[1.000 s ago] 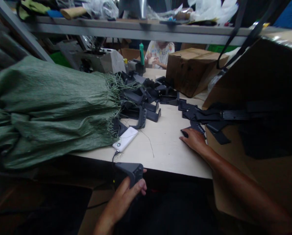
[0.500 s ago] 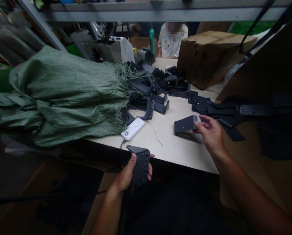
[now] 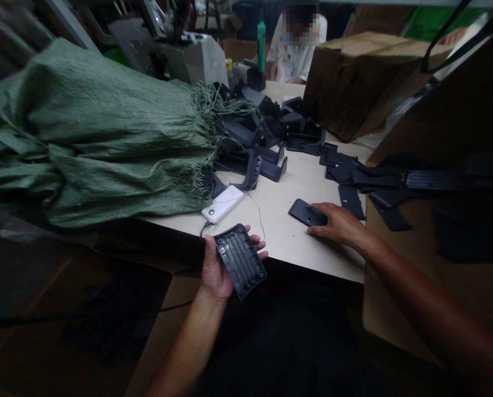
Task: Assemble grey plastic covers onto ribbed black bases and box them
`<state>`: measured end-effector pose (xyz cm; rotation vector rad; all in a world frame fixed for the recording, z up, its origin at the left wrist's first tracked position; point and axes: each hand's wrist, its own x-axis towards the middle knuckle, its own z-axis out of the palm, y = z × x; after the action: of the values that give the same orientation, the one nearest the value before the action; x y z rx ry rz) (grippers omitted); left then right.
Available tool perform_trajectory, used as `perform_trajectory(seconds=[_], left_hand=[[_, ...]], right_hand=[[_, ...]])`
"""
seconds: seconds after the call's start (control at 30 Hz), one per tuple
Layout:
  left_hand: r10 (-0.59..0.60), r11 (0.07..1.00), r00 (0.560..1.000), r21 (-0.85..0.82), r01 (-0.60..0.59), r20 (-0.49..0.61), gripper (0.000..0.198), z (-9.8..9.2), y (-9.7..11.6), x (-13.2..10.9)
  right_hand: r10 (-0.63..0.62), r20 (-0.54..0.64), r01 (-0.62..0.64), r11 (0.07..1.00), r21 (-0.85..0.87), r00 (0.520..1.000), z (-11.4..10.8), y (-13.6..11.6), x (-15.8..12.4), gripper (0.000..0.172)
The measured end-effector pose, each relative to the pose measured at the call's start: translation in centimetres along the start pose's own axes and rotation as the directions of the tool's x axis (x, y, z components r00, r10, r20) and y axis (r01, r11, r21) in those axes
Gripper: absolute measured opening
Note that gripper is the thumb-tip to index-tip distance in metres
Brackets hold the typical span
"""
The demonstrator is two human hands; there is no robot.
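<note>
A cluttered workroom with a pale, smooth tabletop point(image 3: 277, 207) running from the near edge to the far side. At the near edge, the left hand point(image 3: 216, 273) grasps a black, ribbed, curved plastic panel point(image 3: 242, 262), its ribbed face upward, thumb along the left side and fingertips showing beyond the right. To the right, over the tabletop, the right hand point(image 3: 339, 223) grips the right end of a dark grey, smooth, oblong plastic plate point(image 3: 300, 211), thumb at the near edge and fingers across the far one; whether the plate touches the tabletop cannot be told.

Just beyond the left hand lies a white, flat, rectangular device point(image 3: 224, 204) with a thin black cable point(image 3: 205, 227) at its near end. Left of it, a green woven sack point(image 3: 106, 138) with a frayed mouth adjoins a heap of dark grey, angular plastic brackets point(image 3: 250, 129). Beyond the right hand, flat black plastic pieces point(image 3: 351, 199) extend rightward into a large open brown cardboard carton point(image 3: 399, 309). At the far right stands a closed brown cardboard box point(image 3: 354, 82); at the far centre, a person in a patterned white shirt point(image 3: 300, 55).
</note>
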<state>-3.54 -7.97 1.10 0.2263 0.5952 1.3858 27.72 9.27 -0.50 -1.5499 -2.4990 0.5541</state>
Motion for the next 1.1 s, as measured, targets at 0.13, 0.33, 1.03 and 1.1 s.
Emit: perform_trajectory(seconds=[0.13,0.33,1.03,1.1], left_hand=[[0.044,0.994,0.999,-0.097,-0.046,-0.019,0.084,0.5,-0.7,0.9],[0.14,0.98,0.986,-0.127,-0.151,-0.092,0.077,0.8,-0.9,2.0],[0.14,0.989,0.973,0.062,-0.131,-0.184,0.072,0.6,-1.9,2.9],[0.113,0.992,0.978,0.068,-0.103,-0.174,0.073,0.4,-1.9,3.0]], right_hand=[[0.001,0.043,-0.009,0.986,0.167,0.999,0.1,-1.0,1.0,0.058],[-0.111,-0.087,0.141,0.735,0.663,0.99,-0.5,-10.5,-3.5,0.066],[-0.273,-0.138,0.304,0.89,0.339,0.952,3.7,-17.8,-5.7,0.059],[-0.274,-0.117,0.298,0.902,0.313,0.954,3.6,-17.9,-5.7,0.059]])
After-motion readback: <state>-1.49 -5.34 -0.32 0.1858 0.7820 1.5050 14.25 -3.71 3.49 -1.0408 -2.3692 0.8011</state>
